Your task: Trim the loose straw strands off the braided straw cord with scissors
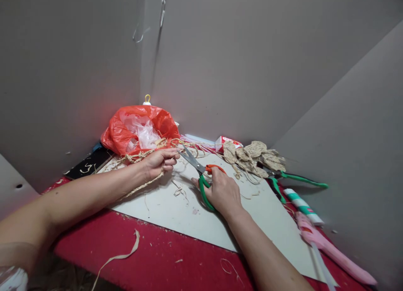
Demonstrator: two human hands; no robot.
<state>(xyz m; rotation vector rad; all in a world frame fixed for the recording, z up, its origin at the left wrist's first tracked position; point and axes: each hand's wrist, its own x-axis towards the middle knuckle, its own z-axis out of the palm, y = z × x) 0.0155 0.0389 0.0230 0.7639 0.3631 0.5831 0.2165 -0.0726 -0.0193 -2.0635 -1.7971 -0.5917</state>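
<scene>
My right hand [224, 191] is closed round the handles of a pair of scissors [194, 161], one loop green and the other orange. The blades point up and left, their tips beside the fingers of my left hand [161, 161]. That hand is pinched on a braided straw cord [143, 187], which hangs below it along my forearm. Whether the blades touch the strands cannot be made out. Under both hands lies a white board [163, 207] scattered with straw scraps [180, 190]. Behind my left hand, more loose braid runs along a red plastic bag [118, 133].
Coiled braid pieces [255, 150] lie at the back right, near green-handled pliers [302, 179]. A green-and-white tube [302, 207] and a pink glue gun [333, 249] line the right edge. Grey panels [220, 72] enclose the red table [163, 249]. A black tray [90, 163] sits left.
</scene>
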